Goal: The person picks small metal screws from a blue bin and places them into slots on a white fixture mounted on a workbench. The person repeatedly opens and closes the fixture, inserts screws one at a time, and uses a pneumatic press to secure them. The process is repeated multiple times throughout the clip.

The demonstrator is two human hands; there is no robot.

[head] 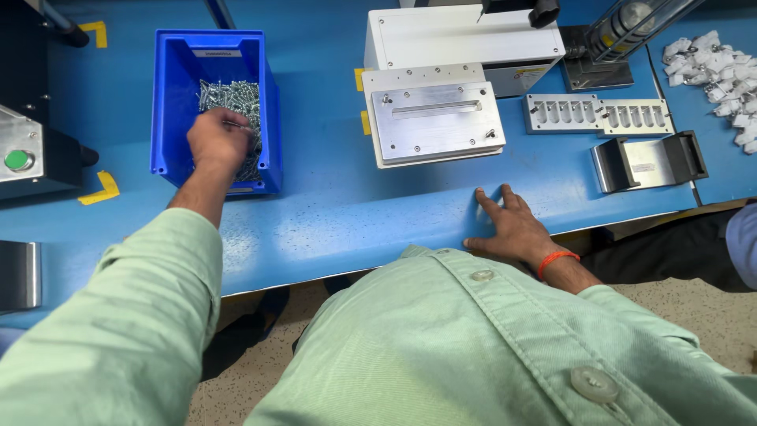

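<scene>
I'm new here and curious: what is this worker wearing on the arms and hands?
Both hands are bare, with no gloves. The left hand comes out of a loose, pale green long sleeve pushed partway up the forearm. The right hand has a thin orange band around the wrist. The sleeves belong to a pale green shirt with round, pale buttons.

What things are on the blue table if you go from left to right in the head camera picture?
Green round button → blue plastic bin of small silver metal parts with the left hand reaching in → flat silver metal plate → slotted silver metal tray → pile of small white plastic pieces.
</scene>
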